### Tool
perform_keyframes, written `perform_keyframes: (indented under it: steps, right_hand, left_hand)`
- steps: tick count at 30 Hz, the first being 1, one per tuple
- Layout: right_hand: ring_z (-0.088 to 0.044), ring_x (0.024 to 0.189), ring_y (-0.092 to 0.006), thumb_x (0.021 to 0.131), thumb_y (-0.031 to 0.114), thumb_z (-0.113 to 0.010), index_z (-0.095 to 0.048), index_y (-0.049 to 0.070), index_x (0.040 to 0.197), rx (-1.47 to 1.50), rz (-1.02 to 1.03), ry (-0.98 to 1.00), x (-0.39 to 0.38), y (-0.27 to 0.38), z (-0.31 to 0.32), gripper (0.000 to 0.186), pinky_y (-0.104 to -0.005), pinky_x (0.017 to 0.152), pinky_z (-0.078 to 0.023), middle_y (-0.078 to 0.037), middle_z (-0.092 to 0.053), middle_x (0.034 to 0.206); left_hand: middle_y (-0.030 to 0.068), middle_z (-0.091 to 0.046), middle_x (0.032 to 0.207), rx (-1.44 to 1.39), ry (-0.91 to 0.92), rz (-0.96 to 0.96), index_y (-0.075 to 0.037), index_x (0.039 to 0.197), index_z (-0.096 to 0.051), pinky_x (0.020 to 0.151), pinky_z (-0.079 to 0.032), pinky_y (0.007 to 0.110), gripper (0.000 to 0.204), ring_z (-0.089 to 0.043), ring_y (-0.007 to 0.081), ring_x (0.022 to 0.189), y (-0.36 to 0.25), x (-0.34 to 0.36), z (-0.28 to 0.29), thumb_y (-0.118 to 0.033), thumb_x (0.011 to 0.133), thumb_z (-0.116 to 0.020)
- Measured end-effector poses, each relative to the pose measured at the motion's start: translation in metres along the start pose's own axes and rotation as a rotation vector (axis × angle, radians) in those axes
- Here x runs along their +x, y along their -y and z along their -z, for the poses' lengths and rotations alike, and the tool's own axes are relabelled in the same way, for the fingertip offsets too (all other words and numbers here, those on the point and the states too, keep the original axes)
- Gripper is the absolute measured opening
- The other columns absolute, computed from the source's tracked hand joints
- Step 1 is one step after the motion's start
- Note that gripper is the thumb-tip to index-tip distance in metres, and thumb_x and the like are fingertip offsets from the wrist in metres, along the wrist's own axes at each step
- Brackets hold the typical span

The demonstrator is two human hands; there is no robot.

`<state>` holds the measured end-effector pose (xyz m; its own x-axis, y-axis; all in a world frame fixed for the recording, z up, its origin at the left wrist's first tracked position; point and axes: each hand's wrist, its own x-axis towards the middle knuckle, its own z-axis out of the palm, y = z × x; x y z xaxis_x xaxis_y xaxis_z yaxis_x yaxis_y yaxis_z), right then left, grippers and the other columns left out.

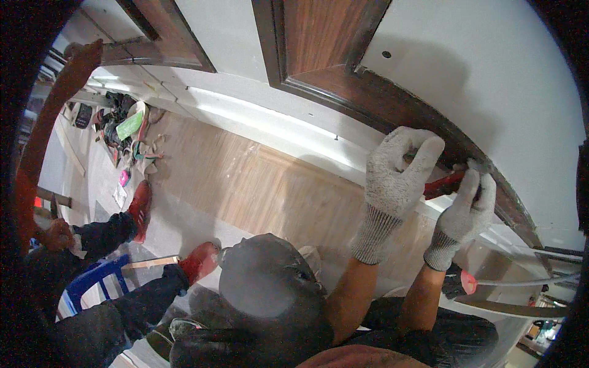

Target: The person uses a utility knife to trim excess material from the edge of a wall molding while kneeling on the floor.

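My left hand (pixel 399 168), in a whitish knit glove, is closed with its thumb and fingers curled together against the lower edge of a dark brown wooden trim (pixel 392 110). What it grips is hidden. Close beside it, my right hand (pixel 466 208), gloved alike, pinches a narrow red piece (pixel 445 186) just under the same trim. That piece spans the gap between the gloves; its kind cannot be made out. Above my hands is a white panel (pixel 491 80) with a small dark hole. My dark-trousered left knee (pixel 261 279) rises close in front.
Another person in red shoes (pixel 141 211) stands at left, one arm (pixel 58 104) raised to the wall. Near them are a blue plastic stool (pixel 95 285) and a pile of tools and scraps (pixel 126 126). A grey cable (pixel 521 281) runs at right. Wood-look flooring (pixel 245 165) lies ahead.
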<state>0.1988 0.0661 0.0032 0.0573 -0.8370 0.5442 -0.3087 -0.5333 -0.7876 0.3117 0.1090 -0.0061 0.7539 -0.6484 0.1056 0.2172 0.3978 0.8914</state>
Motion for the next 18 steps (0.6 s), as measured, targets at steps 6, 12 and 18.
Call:
perform_keyframes:
  steps: [6, 12, 18]
  right_hand:
    - [-0.058, 0.077, -0.0143, 0.100, 0.013, -0.063, -0.067, -0.001, 0.102, -0.339, 0.141, 0.052, 0.004, -0.007, 0.002, 0.015, -0.0300, 0.075, -0.049, -0.007, -0.066, 0.087]
    - [-0.058, 0.080, -0.0090, 0.096, 0.008, -0.067, -0.073, 0.000, 0.101, 0.020, -0.070, -0.006, 0.001, 0.004, -0.014, 0.011, -0.0262, 0.074, -0.049, -0.002, -0.066, 0.088]
    - [-0.065, 0.080, -0.0135, 0.098, 0.021, -0.069, -0.072, 0.001, 0.107, -0.177, 0.101, -0.075, 0.008, -0.020, 0.002, 0.022, -0.0295, 0.074, -0.053, -0.009, -0.071, 0.090]
  left_hand:
    - [0.0058, -0.072, 0.094, -0.005, -0.080, 0.115, -0.001, 0.100, -0.075, 0.079, -0.052, 0.030, 0.017, -0.064, 0.0142, 0.087, 0.004, -0.001, -0.008, -0.015, 0.091, -0.075]
    - [0.0062, -0.073, 0.095, 0.032, -0.038, 0.133, 0.000, 0.104, -0.075, 0.081, -0.052, 0.029, 0.020, -0.064, 0.0132, 0.089, -0.006, 0.002, 0.002, -0.014, 0.091, -0.076]
    - [0.0059, -0.073, 0.096, 0.052, 0.066, 0.081, -0.001, 0.102, -0.077, 0.079, -0.054, 0.028, 0.017, -0.066, 0.0119, 0.085, 0.016, -0.003, -0.022, -0.011, 0.089, -0.077]
